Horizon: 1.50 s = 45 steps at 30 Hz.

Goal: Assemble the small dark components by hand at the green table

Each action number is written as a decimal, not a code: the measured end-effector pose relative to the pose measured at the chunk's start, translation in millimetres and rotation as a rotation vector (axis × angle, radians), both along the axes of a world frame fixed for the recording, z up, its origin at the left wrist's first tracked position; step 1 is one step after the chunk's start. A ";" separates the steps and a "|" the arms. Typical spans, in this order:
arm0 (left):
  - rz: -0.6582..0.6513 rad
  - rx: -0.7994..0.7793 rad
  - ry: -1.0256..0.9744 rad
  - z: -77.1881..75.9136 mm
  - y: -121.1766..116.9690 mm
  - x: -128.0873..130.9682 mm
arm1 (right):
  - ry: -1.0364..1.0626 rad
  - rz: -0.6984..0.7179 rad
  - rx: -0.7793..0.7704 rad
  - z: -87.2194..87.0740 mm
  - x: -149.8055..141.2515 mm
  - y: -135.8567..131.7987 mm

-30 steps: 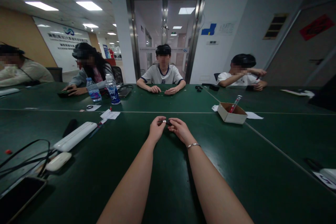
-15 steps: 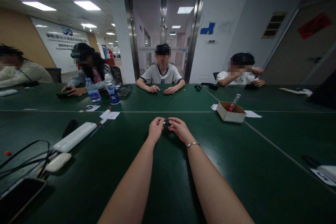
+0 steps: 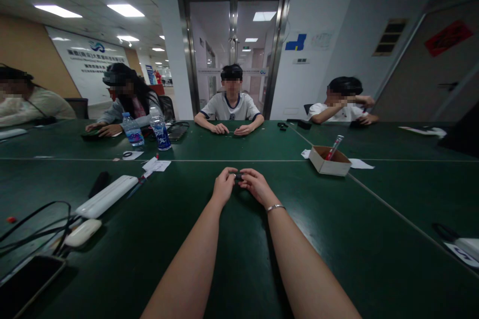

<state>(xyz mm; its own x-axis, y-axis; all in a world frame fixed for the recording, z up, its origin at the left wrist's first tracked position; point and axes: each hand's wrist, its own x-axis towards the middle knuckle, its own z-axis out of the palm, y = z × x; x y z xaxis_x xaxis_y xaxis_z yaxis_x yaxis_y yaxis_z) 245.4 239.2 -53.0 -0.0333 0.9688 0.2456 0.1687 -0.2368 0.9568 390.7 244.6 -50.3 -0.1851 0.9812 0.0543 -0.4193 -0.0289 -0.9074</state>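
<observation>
My left hand and my right hand meet over the green table, near its middle seam. Between their fingertips is a small dark object with a shiny bit at its left end. The fingers of both hands are closed on it, the left at the shiny end and the right at the dark end. It is too small and too covered for me to tell its kind. A silver bracelet circles my right wrist.
An open cardboard box holding a clear tube stands right of my hands. To the left lie a white power bank, a white case, a phone and cables. Two bottles stand farther back. Several people sit around the table.
My hands stay nearly in place around the small dark object, with only slight finger movement. The whole view has shifted down a little.
</observation>
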 end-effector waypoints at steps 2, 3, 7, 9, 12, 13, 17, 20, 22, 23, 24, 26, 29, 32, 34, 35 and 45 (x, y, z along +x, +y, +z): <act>0.009 0.009 0.024 3.5 -2.9 0.8 | 0.001 -0.001 0.002 -0.3 0.2 0.2; 0.014 0.013 0.033 5.4 -4.5 1.1 | 0.002 0.001 0.004 -0.5 0.3 0.4; 0.007 0.009 0.046 9.8 -8.1 1.8 | 0.004 0.013 0.007 -1.5 0.5 1.3; 0.013 0.001 0.048 9.5 -7.8 1.7 | 0.003 0.013 0.006 -2.0 0.5 1.7; 0.039 0.021 0.071 7.9 -6.1 1.1 | 0.003 0.007 0.001 -2.5 0.6 2.0; 0.045 0.031 0.081 7.5 -5.7 0.9 | 0.003 0.008 0.000 -2.6 0.7 1.9; 0.030 0.035 0.101 8.2 -6.3 0.6 | 0.004 0.012 0.005 -2.4 1.3 1.4; 0.031 0.044 0.117 9.5 -7.7 0.9 | 0.006 0.009 0.004 -2.6 1.6 1.3; 0.044 0.071 0.114 9.4 -7.7 0.8 | 0.003 0.009 0.002 -3.1 1.7 1.5; 0.048 0.084 0.110 8.9 -7.4 0.7 | 0.001 0.010 0.002 -3.5 1.8 1.7; 0.052 0.095 0.110 8.3 -6.9 0.5 | -0.001 0.012 0.005 -3.9 1.8 2.0; 0.056 0.109 0.119 6.8 -5.8 0.2 | -0.004 0.019 0.012 -4.6 2.0 2.7; 0.042 0.111 0.130 4.8 -4.5 0.0 | -0.005 0.024 0.022 -5.4 2.0 3.8; 0.025 0.141 0.110 3.7 -4.1 0.0 | -0.018 0.029 0.034 -5.9 1.2 4.5; 0.021 0.152 0.103 3.3 -4.1 0.0 | -0.041 0.047 0.048 -6.5 0.2 5.0; 0.022 0.149 0.099 3.1 -4.1 -0.1 | -0.056 0.059 0.056 -7.1 -0.3 5.4; 0.083 0.071 0.016 -1.0 -0.4 -0.4 | -0.203 0.075 0.154 -14.4 -1.7 9.9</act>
